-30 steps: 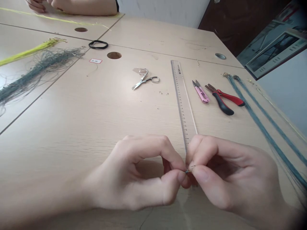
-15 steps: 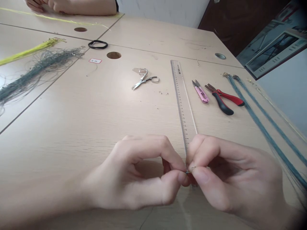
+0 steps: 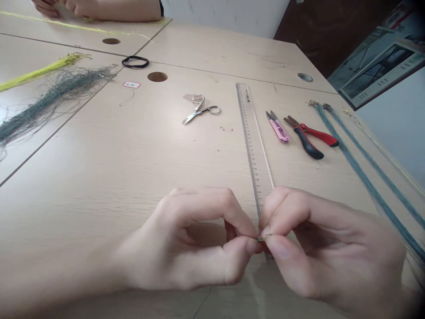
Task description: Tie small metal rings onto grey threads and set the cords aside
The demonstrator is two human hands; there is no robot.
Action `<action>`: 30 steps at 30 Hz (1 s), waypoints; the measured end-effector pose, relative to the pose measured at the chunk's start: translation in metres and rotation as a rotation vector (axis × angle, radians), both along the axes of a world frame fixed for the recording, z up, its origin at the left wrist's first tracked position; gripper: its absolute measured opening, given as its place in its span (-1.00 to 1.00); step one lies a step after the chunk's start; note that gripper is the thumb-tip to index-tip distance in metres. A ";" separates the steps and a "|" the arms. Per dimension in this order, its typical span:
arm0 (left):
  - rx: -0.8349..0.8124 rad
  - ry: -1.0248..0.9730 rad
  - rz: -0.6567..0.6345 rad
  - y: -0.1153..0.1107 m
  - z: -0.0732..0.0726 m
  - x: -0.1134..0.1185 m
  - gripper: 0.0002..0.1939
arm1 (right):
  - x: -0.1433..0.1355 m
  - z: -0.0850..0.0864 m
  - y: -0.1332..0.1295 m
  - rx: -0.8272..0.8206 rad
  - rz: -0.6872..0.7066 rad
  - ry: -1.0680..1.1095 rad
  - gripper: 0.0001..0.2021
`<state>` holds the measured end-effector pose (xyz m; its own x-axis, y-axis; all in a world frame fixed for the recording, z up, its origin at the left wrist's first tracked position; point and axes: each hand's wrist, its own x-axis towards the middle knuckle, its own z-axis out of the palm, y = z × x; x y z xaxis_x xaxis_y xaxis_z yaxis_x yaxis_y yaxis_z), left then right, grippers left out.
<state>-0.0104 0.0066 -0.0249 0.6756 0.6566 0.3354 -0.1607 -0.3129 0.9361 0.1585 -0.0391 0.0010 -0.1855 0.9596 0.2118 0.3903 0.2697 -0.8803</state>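
Note:
Thumb and index finger of my left hand (image 3: pixel 195 239) are pinched on one end of a thin thread (image 3: pixel 260 239), at the lower centre. My right hand (image 3: pixel 318 243) pinches the same thread close beside it, fingertips almost touching the left ones. A small metallic bit pokes out between the right fingertips. Under and behind the hands lies a clear ruler (image 3: pixel 254 133), its near end partly covered. A faint dark strand (image 3: pixel 202 303) runs down below my left hand.
Silver scissors (image 3: pixel 199 110), pink snips (image 3: pixel 278 127) and red-black pliers (image 3: pixel 310 137) lie beyond the hands. Teal thread bundles (image 3: pixel 365 159) are at right; yellow (image 3: pixel 36 73) and grey-green bundles (image 3: pixel 49 99) at left. Another person's forearm (image 3: pixel 126 9) rests at the top left.
My right hand has shifted slightly to the right, its back turning a little outward. The left hand keeps its pinch almost unmoved.

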 end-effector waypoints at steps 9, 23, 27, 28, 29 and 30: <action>0.030 0.019 0.000 0.000 -0.001 -0.002 -0.90 | 0.001 -0.001 -0.001 -0.008 0.006 0.008 -0.84; 0.014 0.017 -0.006 -0.001 0.000 -0.001 -0.89 | 0.001 -0.001 0.001 -0.014 0.005 0.009 -0.85; 0.014 0.009 -0.010 -0.001 -0.001 -0.001 -0.89 | 0.002 -0.001 0.000 -0.008 0.006 0.009 -0.85; 0.016 0.009 -0.011 -0.001 -0.001 -0.001 -0.89 | 0.003 -0.001 0.000 -0.006 0.008 0.008 -0.85; 0.019 0.008 -0.011 0.000 -0.001 -0.001 -0.88 | 0.003 -0.001 0.000 -0.006 0.012 0.006 -0.85; 0.022 0.010 -0.010 0.000 -0.001 -0.001 -0.89 | 0.003 0.000 0.000 -0.006 0.015 0.004 -0.85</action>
<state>-0.0111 0.0064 -0.0264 0.6851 0.6428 0.3427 -0.1545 -0.3315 0.9307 0.1614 -0.0394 0.0006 -0.1989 0.9580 0.2067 0.3830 0.2701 -0.8834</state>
